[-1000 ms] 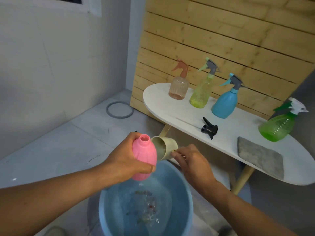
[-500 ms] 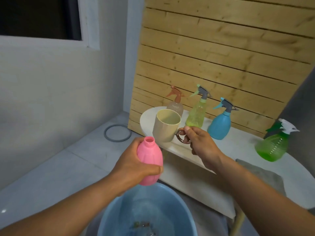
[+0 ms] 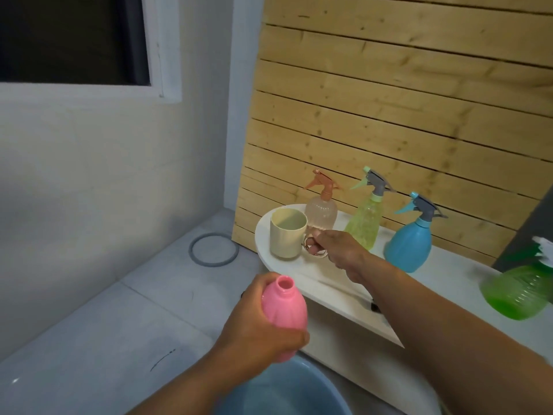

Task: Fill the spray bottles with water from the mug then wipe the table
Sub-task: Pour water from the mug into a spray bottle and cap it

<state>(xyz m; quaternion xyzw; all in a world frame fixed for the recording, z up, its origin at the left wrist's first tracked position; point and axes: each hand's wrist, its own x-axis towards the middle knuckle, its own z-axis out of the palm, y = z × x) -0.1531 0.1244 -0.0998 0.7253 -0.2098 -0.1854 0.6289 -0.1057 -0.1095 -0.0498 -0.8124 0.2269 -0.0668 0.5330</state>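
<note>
My left hand grips an uncapped pink spray bottle above the blue basin. My right hand holds the handle of a cream mug, which stands upright on the left end of the white table. Along the wall stand a peach spray bottle, a yellow-green spray bottle and a blue spray bottle. A green spray bottle sits blurred at the right edge. My right arm hides the black spray head and the cloth.
A wooden slat panel leans behind the table. A grey ring lies on the tiled floor at the left. A window is set in the white wall.
My right hand has carried the mug from the pink bottle's mouth up and over to the table's left end. The pink bottle stays in my left hand. The view has tilted upward.
</note>
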